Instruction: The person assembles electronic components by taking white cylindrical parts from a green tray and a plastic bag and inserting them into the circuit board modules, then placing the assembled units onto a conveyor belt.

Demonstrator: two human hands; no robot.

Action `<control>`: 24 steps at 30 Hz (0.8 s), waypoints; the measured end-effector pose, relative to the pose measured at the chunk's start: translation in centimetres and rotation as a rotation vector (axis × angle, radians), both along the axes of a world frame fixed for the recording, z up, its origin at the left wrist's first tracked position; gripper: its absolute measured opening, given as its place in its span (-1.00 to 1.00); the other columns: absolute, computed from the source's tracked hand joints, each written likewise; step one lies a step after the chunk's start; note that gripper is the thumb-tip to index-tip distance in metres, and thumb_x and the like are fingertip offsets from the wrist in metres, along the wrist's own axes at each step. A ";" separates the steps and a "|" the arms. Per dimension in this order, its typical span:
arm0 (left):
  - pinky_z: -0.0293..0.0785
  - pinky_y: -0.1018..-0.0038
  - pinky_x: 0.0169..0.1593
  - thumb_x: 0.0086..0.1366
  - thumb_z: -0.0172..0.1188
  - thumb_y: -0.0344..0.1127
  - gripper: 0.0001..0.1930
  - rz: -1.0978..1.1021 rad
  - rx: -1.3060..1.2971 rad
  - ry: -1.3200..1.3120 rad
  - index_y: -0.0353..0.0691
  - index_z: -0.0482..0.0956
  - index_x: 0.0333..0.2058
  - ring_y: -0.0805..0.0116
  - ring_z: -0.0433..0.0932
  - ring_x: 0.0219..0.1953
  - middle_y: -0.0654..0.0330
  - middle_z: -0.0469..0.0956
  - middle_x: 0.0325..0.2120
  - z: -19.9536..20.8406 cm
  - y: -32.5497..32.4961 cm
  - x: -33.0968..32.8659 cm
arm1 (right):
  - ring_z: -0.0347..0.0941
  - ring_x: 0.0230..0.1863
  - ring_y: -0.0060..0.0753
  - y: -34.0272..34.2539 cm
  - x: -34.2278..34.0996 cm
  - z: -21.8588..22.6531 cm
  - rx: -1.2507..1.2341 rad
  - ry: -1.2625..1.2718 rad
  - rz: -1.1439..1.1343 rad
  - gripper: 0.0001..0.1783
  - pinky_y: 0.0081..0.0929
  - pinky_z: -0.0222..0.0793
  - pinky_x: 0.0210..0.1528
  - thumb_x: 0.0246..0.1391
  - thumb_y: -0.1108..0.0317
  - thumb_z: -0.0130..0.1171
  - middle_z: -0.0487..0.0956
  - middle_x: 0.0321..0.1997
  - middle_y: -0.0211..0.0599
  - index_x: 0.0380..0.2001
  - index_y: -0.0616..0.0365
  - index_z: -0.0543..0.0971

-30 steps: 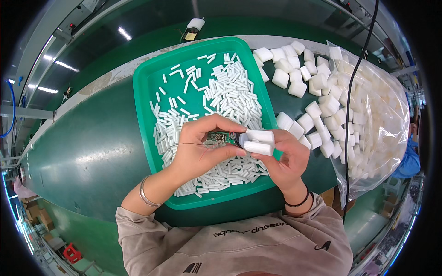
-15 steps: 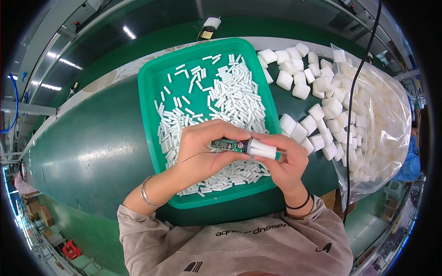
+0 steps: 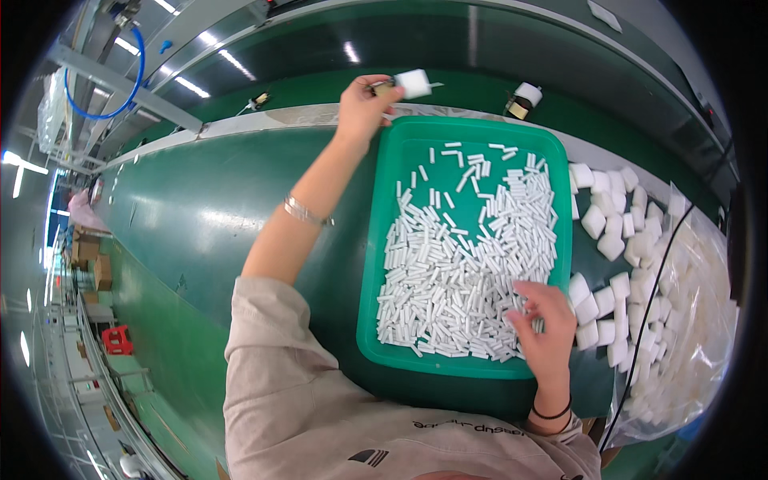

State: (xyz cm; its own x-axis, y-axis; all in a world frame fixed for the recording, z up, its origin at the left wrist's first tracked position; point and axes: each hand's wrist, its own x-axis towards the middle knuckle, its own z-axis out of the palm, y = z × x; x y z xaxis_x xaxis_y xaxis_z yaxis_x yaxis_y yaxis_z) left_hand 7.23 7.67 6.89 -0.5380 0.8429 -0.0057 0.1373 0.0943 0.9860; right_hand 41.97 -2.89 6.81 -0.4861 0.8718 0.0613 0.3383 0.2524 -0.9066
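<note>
My left hand (image 3: 368, 104) reaches out past the tray's far left corner, fingers closed round a small electronic device (image 3: 384, 88). A white padding block (image 3: 414, 83) sits on the device's end, and a thin white tip sticks out from it. The fingers cover most of the device. My right hand (image 3: 548, 328) hovers at the near right of a green tray (image 3: 464, 366), thumb and index finger apart, with nothing visible between them. Beneath and beside it lie many short white sticks (image 3: 448, 296), heaped in the tray.
Another device with a white block (image 3: 524, 100) lies on the dark green belt (image 3: 456, 48) beyond the pale ledge. White padding blocks (image 3: 612, 232) spill out of a clear plastic bag (image 3: 692, 320) at the right. A black cable (image 3: 658, 280) crosses over the bag.
My left hand has carried the device from over the tray to the far side. My right hand has let go of its white end and moved down to the sticks. The view has shifted left.
</note>
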 end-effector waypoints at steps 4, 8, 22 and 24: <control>0.41 0.57 -0.47 0.02 0.22 -0.36 -0.54 0.232 -0.060 -0.004 -0.21 0.29 -0.08 0.45 0.47 -0.40 0.17 0.46 -0.35 -3.5 3.3 -8.3 | 0.33 -0.34 -0.26 0.4 -1.4 0.4 0.417 -0.276 0.141 -0.58 -0.48 0.30 -0.37 -0.43 0.34 0.30 0.44 -0.33 -0.32 -0.34 0.15 0.51; 0.41 0.33 -0.20 0.01 0.19 -0.30 -0.45 0.509 -0.134 0.573 -0.21 0.22 -0.01 0.20 0.42 -0.19 0.07 0.38 -0.11 -5.0 2.0 -16.4 | 0.34 -0.41 -0.27 0.5 -1.6 -0.1 0.379 -0.314 0.173 -0.61 -0.47 0.29 -0.43 -0.43 0.35 0.29 0.43 -0.41 -0.37 -0.37 0.10 0.52; 0.41 0.29 -0.17 -0.07 0.20 -0.31 -0.56 0.362 -0.818 1.302 -0.01 0.40 -0.12 0.13 0.42 -0.15 0.17 0.39 -0.17 -2.6 -0.3 -23.2 | 0.39 -0.50 -0.35 1.2 -1.3 -0.3 0.274 -0.078 0.076 -0.72 -0.54 0.29 -0.47 -0.44 0.57 0.24 0.48 -0.49 -0.36 -0.48 0.13 0.58; 0.42 0.32 -0.21 -0.11 0.27 -0.24 -0.71 0.372 -0.716 1.302 0.02 0.53 -0.31 0.18 0.45 -0.20 0.20 0.39 -0.20 -1.4 -0.7 -22.4 | 0.39 -0.48 -0.33 1.5 -1.4 0.0 0.340 -0.024 0.092 -0.76 -0.51 0.29 -0.44 -0.42 0.56 0.25 0.48 -0.49 -0.37 -0.50 0.13 0.57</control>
State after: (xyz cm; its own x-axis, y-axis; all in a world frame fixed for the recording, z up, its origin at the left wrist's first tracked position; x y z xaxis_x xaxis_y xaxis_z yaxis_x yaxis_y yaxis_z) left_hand -15.14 6.97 5.46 -0.6647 0.6890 0.2889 0.7050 0.7064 -0.0629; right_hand 40.54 -1.41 6.78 -0.5664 0.7558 0.3286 0.3201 0.5692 -0.7573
